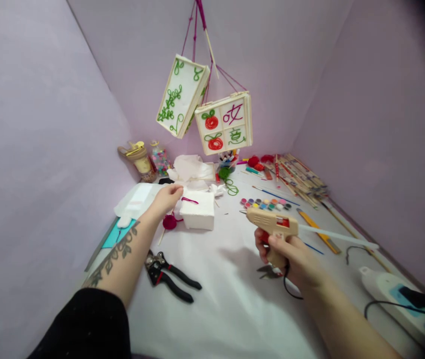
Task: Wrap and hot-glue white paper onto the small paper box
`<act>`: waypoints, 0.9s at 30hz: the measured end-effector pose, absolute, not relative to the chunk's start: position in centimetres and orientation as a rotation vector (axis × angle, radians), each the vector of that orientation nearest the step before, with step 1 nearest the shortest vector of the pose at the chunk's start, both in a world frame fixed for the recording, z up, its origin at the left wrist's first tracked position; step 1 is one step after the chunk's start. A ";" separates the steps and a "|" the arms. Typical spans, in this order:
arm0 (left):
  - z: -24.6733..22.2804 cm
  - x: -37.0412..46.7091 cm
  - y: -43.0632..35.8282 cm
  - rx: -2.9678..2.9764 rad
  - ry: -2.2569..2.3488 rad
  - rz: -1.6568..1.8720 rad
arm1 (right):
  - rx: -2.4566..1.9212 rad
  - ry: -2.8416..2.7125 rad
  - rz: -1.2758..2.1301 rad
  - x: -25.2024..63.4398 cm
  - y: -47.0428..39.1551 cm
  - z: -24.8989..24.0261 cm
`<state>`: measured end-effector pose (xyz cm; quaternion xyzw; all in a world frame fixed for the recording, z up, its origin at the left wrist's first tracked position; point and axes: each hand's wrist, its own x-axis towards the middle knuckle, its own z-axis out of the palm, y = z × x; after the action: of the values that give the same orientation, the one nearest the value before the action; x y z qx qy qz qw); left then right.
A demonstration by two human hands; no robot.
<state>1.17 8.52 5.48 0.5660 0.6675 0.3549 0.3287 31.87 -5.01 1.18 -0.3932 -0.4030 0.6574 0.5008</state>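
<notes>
My right hand [285, 249] is wrapped round the handle of a beige glue gun [272, 222], whose nozzle points left and whose glue stick juts out behind. My left hand [167, 199] reaches to the left edge of a small white box [198, 214], with thumb and fingertips pinched together; what they hold is too small to make out. On the box top lies a short piece of magenta yarn [190, 200]. A magenta yarn ball [169, 222] rests left of the box, below my left hand.
Black-handled pliers [173, 279] lie in front of the box. Paint pots [265, 204], a yellow cutter [319, 231] and wooden sticks [298, 174] are at the right. Two decorated lanterns [224, 123] hang above. A power strip [395, 299] sits at the lower right.
</notes>
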 end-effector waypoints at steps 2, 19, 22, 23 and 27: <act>5.5 1.2 9.8 1.413 1.696 0.851 | -0.944 -0.970 1.570 32.0 -4.9 1.2; 2.6 2.0 7.6 1.395 1.497 1.009 | -0.989 -0.963 1.563 31.7 -4.8 1.3; 3.7 1.5 8.2 1.569 1.652 0.961 | -0.979 -0.958 1.559 31.8 -4.7 1.1; 4.2 1.4 8.4 1.634 1.694 0.925 | -0.979 -0.968 1.562 31.8 -4.7 1.0; 5.9 2.1 9.1 1.899 1.682 0.659 | -1.009 -1.007 1.556 31.8 -4.6 1.2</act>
<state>2.15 9.05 5.94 0.7002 0.6201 0.2430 0.2572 31.85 -4.64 1.21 -0.4159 -0.4153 0.6414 0.4931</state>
